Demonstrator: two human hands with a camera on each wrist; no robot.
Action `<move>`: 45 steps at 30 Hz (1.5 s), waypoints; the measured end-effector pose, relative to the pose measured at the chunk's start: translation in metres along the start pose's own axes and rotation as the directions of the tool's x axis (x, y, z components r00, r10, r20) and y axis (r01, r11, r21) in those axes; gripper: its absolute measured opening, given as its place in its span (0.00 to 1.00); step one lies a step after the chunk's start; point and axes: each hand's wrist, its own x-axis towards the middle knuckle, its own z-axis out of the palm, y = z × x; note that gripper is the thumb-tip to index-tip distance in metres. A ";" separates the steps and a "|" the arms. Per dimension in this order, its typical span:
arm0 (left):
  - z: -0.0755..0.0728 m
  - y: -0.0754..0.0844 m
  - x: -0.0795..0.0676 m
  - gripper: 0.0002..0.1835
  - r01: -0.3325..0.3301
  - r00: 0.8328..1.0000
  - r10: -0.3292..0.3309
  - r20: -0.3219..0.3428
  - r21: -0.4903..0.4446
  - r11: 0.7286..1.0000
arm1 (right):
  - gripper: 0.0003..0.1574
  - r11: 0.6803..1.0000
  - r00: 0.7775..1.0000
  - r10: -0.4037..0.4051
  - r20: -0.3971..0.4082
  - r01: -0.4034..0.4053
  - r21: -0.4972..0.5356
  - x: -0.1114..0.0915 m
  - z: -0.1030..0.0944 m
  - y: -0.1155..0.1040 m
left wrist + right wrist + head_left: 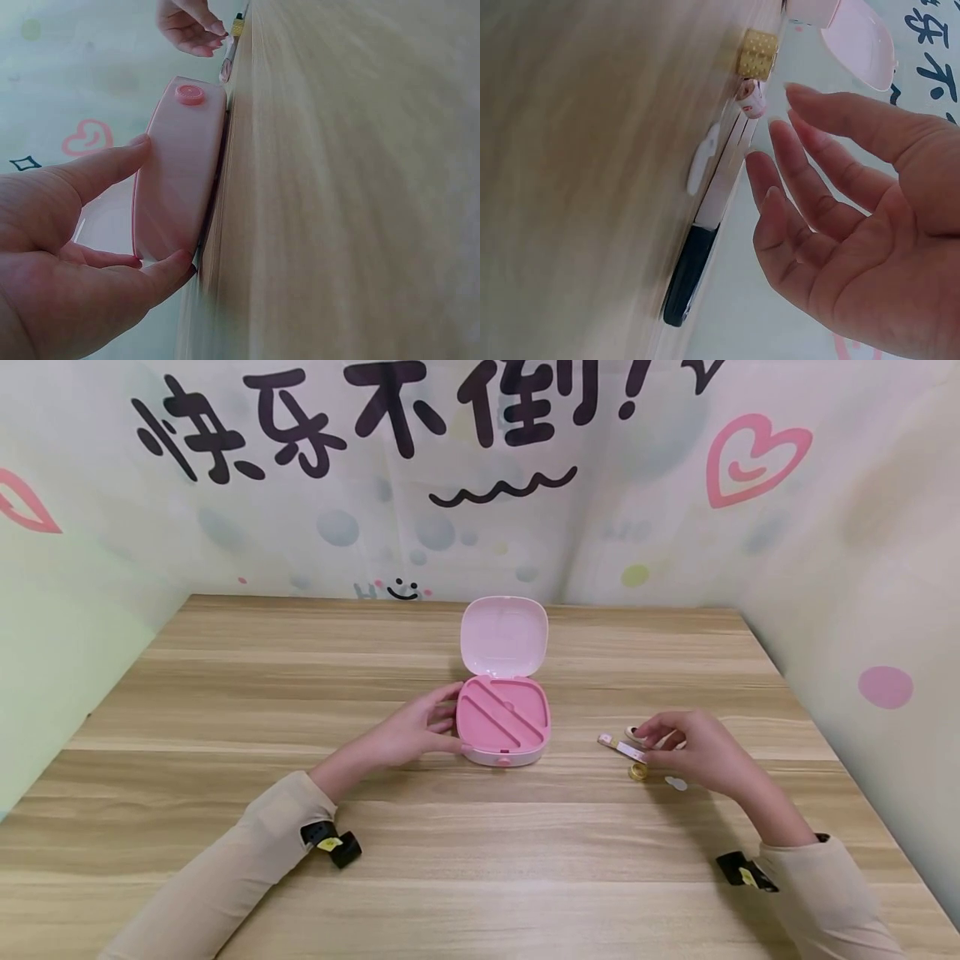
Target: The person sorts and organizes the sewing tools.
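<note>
An open pink box stands on the table with its lid raised at the back. Its pink inner tray has slanted grooves. My left hand holds the box by its left side, thumb at the front and fingers at the side, as the left wrist view also shows. Over several small things at the right hovers my right hand, its fingers loosely bent. Close to it lie a gold dimpled thimble, a rolled pale pink strip, a flat white piece and a black-handled metal tool.
The wooden table reaches back to a printed cloth backdrop with large black characters. Another pale wall borders the table on the right. Dark wrist devices sit at both sleeves.
</note>
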 end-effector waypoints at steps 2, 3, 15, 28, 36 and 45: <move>0.000 0.000 0.000 0.49 -0.006 1.000 0.006 0.001 0.004 1.000 | 0.14 1.000 1.000 0.003 0.005 -0.003 -0.007 0.000 0.000 0.001; 0.000 0.000 0.000 0.49 -0.009 1.000 0.009 0.001 0.006 1.000 | 0.13 1.000 1.000 0.003 0.007 -0.003 -0.010 0.000 0.000 0.001; 0.000 0.000 -0.001 0.49 -0.005 1.000 0.005 -0.001 -0.003 1.000 | 0.12 0.998 0.999 0.034 0.020 -0.033 -0.057 0.004 0.005 -0.002; 0.000 0.001 0.000 0.50 0.000 1.000 0.000 0.001 0.015 1.000 | 0.10 0.993 0.996 0.066 0.062 -0.060 -0.101 0.008 0.006 -0.006; 0.000 0.001 -0.001 0.50 -0.002 1.000 0.002 0.000 0.011 1.000 | 0.06 0.991 0.995 0.071 0.076 -0.062 -0.116 0.009 0.008 -0.007; 0.000 0.001 -0.001 0.50 0.002 1.000 -0.002 -0.001 0.010 1.000 | 0.05 0.984 0.997 0.058 0.060 -0.047 -0.171 0.009 0.007 -0.009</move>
